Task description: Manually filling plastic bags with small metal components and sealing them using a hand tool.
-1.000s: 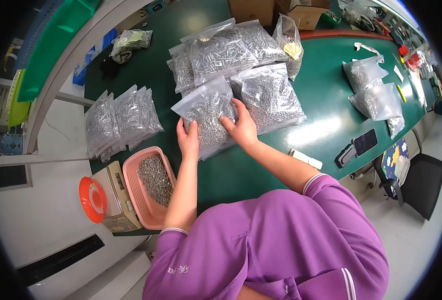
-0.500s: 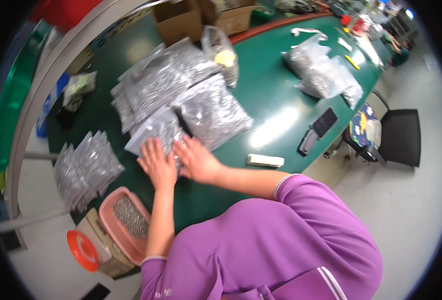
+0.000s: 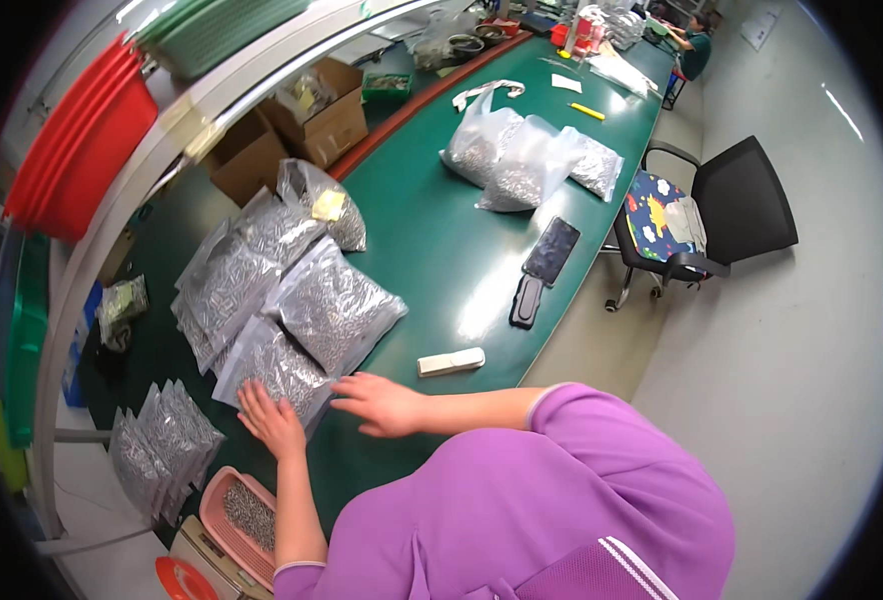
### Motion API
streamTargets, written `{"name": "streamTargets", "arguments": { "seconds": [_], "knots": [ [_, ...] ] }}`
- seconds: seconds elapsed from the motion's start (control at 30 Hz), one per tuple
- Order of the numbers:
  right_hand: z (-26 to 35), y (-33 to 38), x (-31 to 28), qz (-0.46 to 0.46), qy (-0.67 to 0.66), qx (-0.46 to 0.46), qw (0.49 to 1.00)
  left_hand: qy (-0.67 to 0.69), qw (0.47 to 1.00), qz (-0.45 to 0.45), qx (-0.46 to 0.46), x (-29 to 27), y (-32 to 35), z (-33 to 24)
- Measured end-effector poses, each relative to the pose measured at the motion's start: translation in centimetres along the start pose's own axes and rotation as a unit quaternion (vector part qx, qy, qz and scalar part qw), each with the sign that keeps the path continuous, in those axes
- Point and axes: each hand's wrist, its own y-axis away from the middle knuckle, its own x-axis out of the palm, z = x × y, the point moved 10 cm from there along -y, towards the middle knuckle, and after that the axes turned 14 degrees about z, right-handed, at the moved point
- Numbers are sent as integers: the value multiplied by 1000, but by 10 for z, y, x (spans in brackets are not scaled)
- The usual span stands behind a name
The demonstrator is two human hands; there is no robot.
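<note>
A clear plastic bag full of small metal parts (image 3: pixel 287 362) lies on the green table in front of me. My left hand (image 3: pixel 274 422) rests on its near side, fingers spread flat. My right hand (image 3: pixel 382 403) is at the bag's right edge, fingers stretched out; whether the fingertips touch the plastic I cannot tell. Just beyond lies another filled bag (image 3: pixel 337 305), and a pile of similar bags (image 3: pixel 230 290) is stacked to its left. A bag with a yellow label (image 3: pixel 327 205) stands behind them.
Several filled bags (image 3: pixel 167 440) lie at the left, above a pink basket of metal parts (image 3: pixel 252 515). A white bar-shaped object (image 3: pixel 451 362), a phone (image 3: pixel 552 250) and more bags (image 3: pixel 522 165) lie rightward. A chair (image 3: pixel 752 200) stands beside the table; a person (image 3: pixel 697 50) is far off.
My view has swung, so the table contents appear shifted left and lower. My hands have moved apart: the left stays on the bag, the right has slid to its right edge.
</note>
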Motion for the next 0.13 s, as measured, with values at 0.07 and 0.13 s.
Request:
{"name": "streamTargets", "arguments": {
  "seconds": [0.07, 0.13],
  "knots": [
    [-25, 39, -61, -60, -11, 46, 997, 107, 994, -21, -20, 3, 11, 19],
    [-54, 69, -105, -104, 24, 89, 990, 157, 985, -75, 11, -8, 15, 9]
  ]
}}
